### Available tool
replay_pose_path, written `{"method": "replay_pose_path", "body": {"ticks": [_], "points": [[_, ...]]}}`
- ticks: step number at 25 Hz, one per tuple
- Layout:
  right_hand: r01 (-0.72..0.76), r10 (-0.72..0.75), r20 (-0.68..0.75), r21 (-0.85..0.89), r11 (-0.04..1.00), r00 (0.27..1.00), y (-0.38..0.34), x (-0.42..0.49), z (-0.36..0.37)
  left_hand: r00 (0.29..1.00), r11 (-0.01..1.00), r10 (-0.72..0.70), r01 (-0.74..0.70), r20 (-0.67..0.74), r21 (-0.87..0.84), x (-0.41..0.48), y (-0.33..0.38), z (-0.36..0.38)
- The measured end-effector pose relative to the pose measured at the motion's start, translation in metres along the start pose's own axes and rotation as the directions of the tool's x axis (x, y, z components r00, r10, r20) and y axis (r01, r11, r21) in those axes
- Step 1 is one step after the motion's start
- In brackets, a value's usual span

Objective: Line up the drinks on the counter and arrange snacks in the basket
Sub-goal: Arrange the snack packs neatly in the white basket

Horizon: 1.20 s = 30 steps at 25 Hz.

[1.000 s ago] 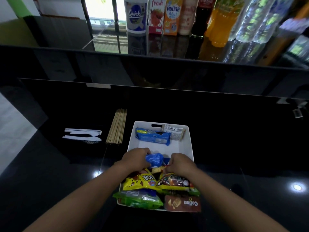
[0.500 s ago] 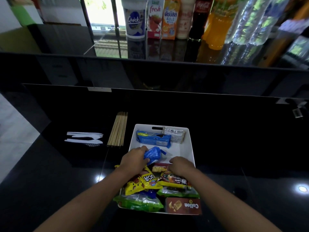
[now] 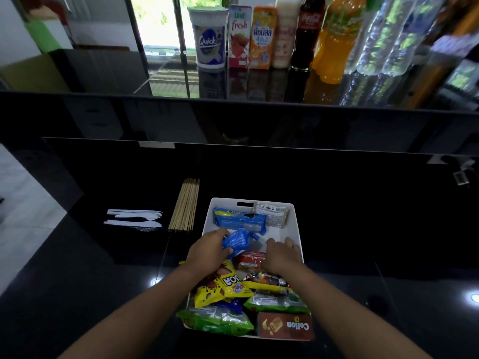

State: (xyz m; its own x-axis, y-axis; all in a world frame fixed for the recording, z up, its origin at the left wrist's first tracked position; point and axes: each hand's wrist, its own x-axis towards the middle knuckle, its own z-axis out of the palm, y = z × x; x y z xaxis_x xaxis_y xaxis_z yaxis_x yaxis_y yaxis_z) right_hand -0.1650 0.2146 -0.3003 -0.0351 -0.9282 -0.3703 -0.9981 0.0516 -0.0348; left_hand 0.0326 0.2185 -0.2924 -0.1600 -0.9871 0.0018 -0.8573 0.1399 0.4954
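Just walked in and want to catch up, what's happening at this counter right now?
A person is arranging snacks in the white basket. Their left hand grips a small blue packet inside it, while the right hand lies open over the basket's middle, beside a red packet. The drinks stand in a row on the raised counter behind.

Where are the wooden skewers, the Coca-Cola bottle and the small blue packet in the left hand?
wooden skewers (image 3: pixel 184 204), head view, middle of the bundle.
Coca-Cola bottle (image 3: pixel 305 36), head view, dark body just below the label.
small blue packet (image 3: pixel 237 240), head view, centre of the wrapper.
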Motion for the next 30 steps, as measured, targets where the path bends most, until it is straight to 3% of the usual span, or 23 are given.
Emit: {"method": "replay_pose_path", "body": {"ticks": [5,11,14,17,21,30], "points": [[0.045,-0.034,-0.212,0.049,0.998,0.977,0.009,-0.015,-0.006,0.999,0.997,0.029,-0.027,0.02,-0.076,-0.002,-0.003,-0.005],[0.003,-0.005,-0.348,-0.006,1.0,0.937,0.025,-0.019,-0.023,0.931,1.0,0.025,-0.028,0.363,0.004,0.014,0.002,0.0],[0.032,-0.031,-0.368,-0.004,0.999,0.929,0.03,-0.019,-0.026,0.933,0.992,-0.003,-0.041,0.359,0.115,0.029,0.005,0.003],[0.046,-0.046,-0.346,-0.007,0.999,0.937,0.031,-0.019,-0.025,0.935,0.935,-0.081,-0.049,0.345,0.352,0.041,0.004,0.006],[0.086,-0.091,-0.356,-0.031,0.996,0.93,0.032,-0.014,-0.032,0.867,0.892,-0.17,-0.066,0.468,0.447,0.051,0.0,0.012],[0.151,-0.143,-0.372,-0.008,0.989,0.917,0.028,0.013,-0.044,0.932,0.88,0.075,-0.23,0.356,0.417,0.04,-0.009,0.002]]}}
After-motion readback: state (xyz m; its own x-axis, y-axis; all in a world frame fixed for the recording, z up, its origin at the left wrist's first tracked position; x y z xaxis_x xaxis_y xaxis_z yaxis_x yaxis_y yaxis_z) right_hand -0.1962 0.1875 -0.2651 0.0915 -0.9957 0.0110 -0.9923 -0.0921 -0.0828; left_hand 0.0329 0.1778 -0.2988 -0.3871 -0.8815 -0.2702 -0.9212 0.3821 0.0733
